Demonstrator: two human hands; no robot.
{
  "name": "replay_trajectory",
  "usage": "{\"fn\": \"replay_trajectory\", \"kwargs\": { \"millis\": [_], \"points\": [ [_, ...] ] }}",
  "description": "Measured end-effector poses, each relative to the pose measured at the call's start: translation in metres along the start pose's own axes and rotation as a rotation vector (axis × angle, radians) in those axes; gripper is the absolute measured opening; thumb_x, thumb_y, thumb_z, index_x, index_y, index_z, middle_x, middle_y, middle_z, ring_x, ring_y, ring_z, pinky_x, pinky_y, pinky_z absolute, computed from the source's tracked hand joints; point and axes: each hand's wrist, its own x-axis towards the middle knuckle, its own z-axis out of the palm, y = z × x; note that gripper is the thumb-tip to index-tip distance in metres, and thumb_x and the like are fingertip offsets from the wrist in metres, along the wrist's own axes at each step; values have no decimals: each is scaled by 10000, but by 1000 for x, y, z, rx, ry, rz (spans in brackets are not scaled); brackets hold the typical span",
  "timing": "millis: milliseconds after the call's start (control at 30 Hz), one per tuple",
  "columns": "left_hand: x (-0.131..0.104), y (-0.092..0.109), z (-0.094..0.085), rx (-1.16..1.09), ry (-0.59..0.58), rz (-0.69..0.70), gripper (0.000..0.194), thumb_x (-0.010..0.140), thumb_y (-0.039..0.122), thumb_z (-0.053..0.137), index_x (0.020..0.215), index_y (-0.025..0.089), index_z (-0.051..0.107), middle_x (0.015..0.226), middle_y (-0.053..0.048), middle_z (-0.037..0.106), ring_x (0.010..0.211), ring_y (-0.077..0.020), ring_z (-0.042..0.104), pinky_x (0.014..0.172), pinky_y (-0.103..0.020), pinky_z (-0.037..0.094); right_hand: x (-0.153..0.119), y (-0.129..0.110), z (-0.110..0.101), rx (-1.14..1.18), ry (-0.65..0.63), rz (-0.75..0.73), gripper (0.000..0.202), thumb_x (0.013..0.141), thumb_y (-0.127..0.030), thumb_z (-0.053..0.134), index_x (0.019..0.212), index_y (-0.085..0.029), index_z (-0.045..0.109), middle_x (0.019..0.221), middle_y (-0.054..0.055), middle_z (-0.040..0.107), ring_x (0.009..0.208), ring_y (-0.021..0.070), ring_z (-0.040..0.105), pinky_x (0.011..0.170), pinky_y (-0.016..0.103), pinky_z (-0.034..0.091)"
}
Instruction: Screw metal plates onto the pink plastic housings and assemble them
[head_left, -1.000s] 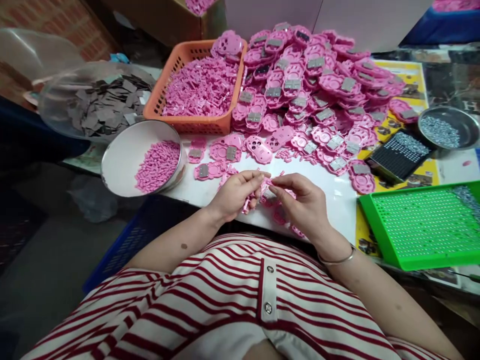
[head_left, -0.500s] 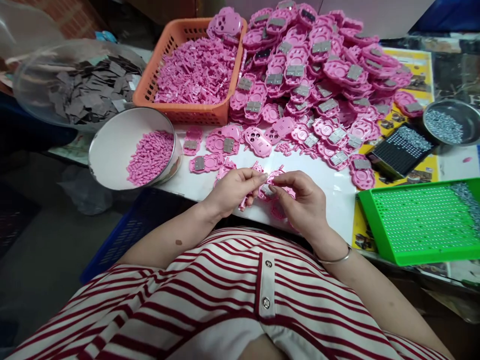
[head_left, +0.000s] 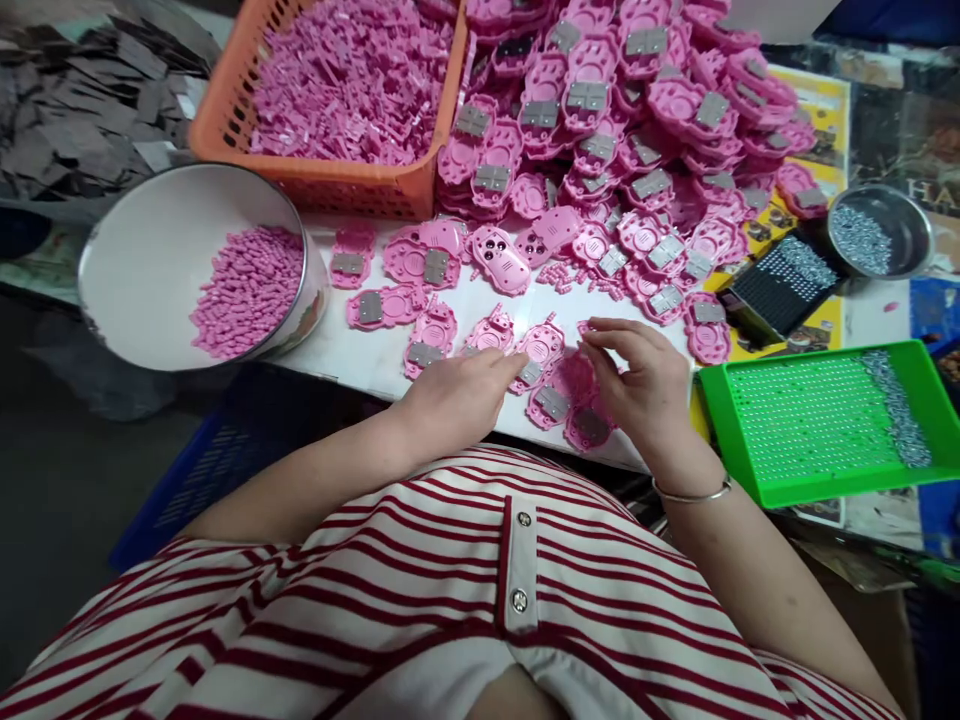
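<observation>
My left hand (head_left: 459, 400) is over the near edge of the white work surface (head_left: 360, 365), its fingers together beside a pink shell (head_left: 541, 345) with a grey metal plate; what it holds, if anything, is hidden. My right hand (head_left: 637, 385) is raised to the right of that shell, thumb and forefinger pinched, with a small bit of pink at the fingertips that is too small to name. Between and below the hands lie more pink shells, one (head_left: 551, 402) with a grey plate. Another shell (head_left: 429, 340) rests left of my left hand.
An enamel bowl (head_left: 112, 270) of small pink pieces stands at left. Behind it are an orange basket (head_left: 337, 190) of pink parts and a heap of shells (head_left: 589, 95). At right are a green tray (head_left: 817, 430), a black tray (head_left: 772, 300) and a metal bowl (head_left: 919, 240) of screws.
The view has shifted, with the bowl and basket nearer and further left. My hands have moved apart, uncovering the shells between them.
</observation>
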Motion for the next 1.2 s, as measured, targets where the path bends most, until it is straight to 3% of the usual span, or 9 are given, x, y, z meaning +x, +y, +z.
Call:
{"fn": "replay_trajectory", "kwargs": {
  "millis": [133, 300, 433, 667, 900, 1200],
  "points": [
    [-2, 10, -6, 204, -89, -9, 439, 952, 126, 383, 1346, 218, 556, 1216, -98, 623, 847, -216, 706, 639, -319, 560, 4, 2, 19, -9, -98, -99, 162, 917, -223, 550, 969, -172, 695, 1077, 103, 744, 1011, 191, 689, 879, 367, 564],
    [2, 17, -5, 259, -146, 42, 483, 941, 73, 316, 1370, 166, 518, 1202, -139, 588, 818, -235, 713, 595, -341, 565, 13, 6, 28, -4, -200, -67, 186, 912, -233, 553, 997, -177, 708, 1099, 111, 739, 1035, 204, 671, 901, 386, 535],
    [8, 18, -3, 272, -166, 22, 502, 934, 62, 315, 1405, 135, 476, 1065, -146, 592, 785, -253, 715, 589, -358, 573, 14, 9, 29, -26, -208, -30, 197, 907, -268, 569, 972, -178, 732, 1073, 113, 734, 1008, 208, 654, 880, 372, 520],
    [10, 17, -2, 271, -177, 27, 504, 927, 62, 331, 1406, 119, 477, 1080, -147, 592, 791, -260, 715, 590, -370, 587, 14, 6, 28, -67, -264, -12, 236, 917, -238, 531, 1027, -157, 723, 1045, 110, 735, 964, 210, 637, 874, 370, 497],
    [11, 20, -2, 284, -201, 15, 514, 938, 78, 343, 1437, 113, 459, 1093, -149, 605, 790, -254, 719, 592, -364, 597, 15, 0, 27, -262, -295, -79, 270, 918, -198, 493, 1016, -163, 742, 1009, 126, 708, 900, 237, 572, 823, 383, 457],
    [12, 21, -2, 286, -194, 26, 483, 953, 82, 346, 1413, 118, 489, 1071, -146, 611, 781, -254, 721, 586, -365, 602, 12, -20, 21, -545, -405, -84, 292, 956, -231, 437, 1111, -195, 682, 1003, 111, 638, 887, 252, 465, 730, 374, 298]
  ]
}}
